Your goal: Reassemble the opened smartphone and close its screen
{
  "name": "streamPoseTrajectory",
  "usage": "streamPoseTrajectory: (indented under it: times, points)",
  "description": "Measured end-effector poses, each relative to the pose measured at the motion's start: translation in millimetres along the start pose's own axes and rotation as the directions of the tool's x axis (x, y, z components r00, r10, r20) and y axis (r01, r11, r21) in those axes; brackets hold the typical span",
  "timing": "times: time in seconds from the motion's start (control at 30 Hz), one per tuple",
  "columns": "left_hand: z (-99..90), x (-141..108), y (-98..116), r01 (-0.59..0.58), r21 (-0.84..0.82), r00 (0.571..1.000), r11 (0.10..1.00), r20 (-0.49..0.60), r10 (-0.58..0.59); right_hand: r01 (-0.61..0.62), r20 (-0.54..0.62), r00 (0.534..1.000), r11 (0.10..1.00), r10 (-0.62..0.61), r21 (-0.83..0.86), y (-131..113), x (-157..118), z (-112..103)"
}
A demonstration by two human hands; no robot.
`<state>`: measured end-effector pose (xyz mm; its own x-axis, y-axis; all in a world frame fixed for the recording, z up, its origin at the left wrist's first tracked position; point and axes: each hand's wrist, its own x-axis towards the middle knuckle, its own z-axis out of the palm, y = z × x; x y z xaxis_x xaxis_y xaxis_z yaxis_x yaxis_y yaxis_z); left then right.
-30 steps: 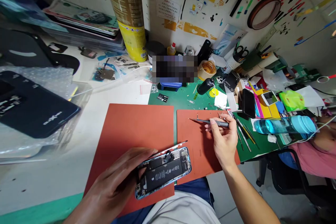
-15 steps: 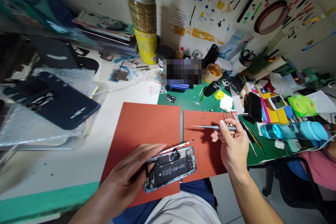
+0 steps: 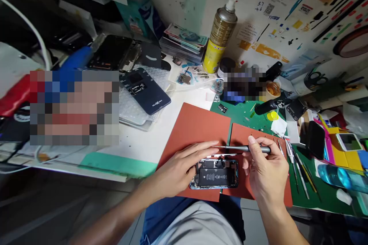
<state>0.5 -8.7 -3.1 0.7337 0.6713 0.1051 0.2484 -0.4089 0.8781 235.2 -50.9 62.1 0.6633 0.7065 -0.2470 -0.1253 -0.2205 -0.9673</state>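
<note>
Currently, the right fingers (image 3: 254, 148) pinch a screwdriver (image 3: 240, 148) while the left fingers (image 3: 198, 152) clasp an opened phone (image 3: 217, 177).

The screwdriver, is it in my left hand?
No, the right hand holds the screwdriver, while the left hand is at the opened smartphone.

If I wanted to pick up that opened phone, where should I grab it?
Probably by the outer rim at its right end, coming from the right with thumb and finger on the frame. The phone is thin and its insides lie bare, so the rim looks safest. A thin panel runs along the far edge, and the left hand is at the left end.
</note>
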Motion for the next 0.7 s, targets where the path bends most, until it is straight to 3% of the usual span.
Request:
streamPoseTrajectory:
  times: [0.7]
  points:
    - [0.5,-1.9,-2.2,-0.028,0.029,1.000,0.999,0.001,0.028,0.124,0.019,0.992,0.989,-0.123,-0.084,4.7,-1.3,-6.7]
